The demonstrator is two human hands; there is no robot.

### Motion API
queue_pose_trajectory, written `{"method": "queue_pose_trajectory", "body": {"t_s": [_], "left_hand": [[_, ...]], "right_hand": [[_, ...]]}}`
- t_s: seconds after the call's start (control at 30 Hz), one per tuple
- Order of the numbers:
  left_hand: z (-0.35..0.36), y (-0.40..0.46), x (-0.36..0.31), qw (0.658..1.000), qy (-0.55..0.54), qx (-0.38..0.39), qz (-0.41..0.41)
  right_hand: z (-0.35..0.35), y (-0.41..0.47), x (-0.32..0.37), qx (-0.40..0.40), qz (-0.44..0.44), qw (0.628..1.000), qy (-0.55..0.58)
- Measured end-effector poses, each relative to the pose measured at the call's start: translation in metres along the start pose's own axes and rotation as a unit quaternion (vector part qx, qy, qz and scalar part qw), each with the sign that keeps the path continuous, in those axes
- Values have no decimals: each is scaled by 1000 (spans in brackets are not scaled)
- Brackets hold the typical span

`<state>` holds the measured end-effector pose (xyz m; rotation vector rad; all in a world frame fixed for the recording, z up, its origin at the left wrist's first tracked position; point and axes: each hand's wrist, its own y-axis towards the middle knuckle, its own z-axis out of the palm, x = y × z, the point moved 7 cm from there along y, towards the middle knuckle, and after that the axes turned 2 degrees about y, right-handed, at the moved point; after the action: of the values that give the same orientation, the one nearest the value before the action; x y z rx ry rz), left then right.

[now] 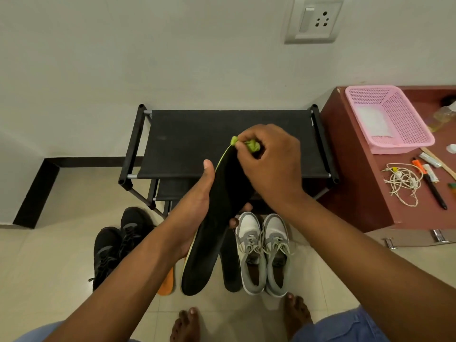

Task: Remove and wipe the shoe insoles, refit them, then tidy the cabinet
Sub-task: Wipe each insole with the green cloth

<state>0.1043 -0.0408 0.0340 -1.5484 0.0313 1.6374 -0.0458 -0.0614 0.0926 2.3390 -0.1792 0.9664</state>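
Note:
My left hand (197, 206) grips a long black insole (214, 230) from below, holding it up over the floor. At the insole's toe end my right hand (269, 161) pinches a bunched green cloth (251, 145) against it. A second black insole (232, 265) lies on the tiles beside a pair of grey and white sneakers (264, 253). An orange insole (166, 283) lies partly hidden under my left forearm. A pair of black sneakers (118, 243) stands to the left. The black shoe rack (187, 141) stands against the wall behind my hands.
A dark red cabinet (357, 169) stands at the right. On it are a pink plastic basket (392, 119), a tangled white cable (402, 183), pens and small tubes. A wall socket (313, 19) is above. My bare feet (187, 324) are on the beige tiles.

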Motion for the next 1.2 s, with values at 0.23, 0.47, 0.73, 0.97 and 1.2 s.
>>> {"method": "queue_pose_trajectory", "body": {"t_s": [0.23,0.47,0.73,0.97,1.2], "left_hand": [[4,2,0,998,-44,38,-4],[-40,6,2,990,-95,-105,-1],[-34,3,-3,993,-25,-111,2],[-13,1,0,997,65,-44,-8],[-13,1,-5,1000,20,-19,0]], "right_hand": [[-6,6,-26,2,55,998,6],[45,-40,30,265,-21,957,111],[34,-34,22,145,-42,987,57],[-6,8,-40,8,82,996,16],[-12,12,-46,-27,110,989,93]]}}
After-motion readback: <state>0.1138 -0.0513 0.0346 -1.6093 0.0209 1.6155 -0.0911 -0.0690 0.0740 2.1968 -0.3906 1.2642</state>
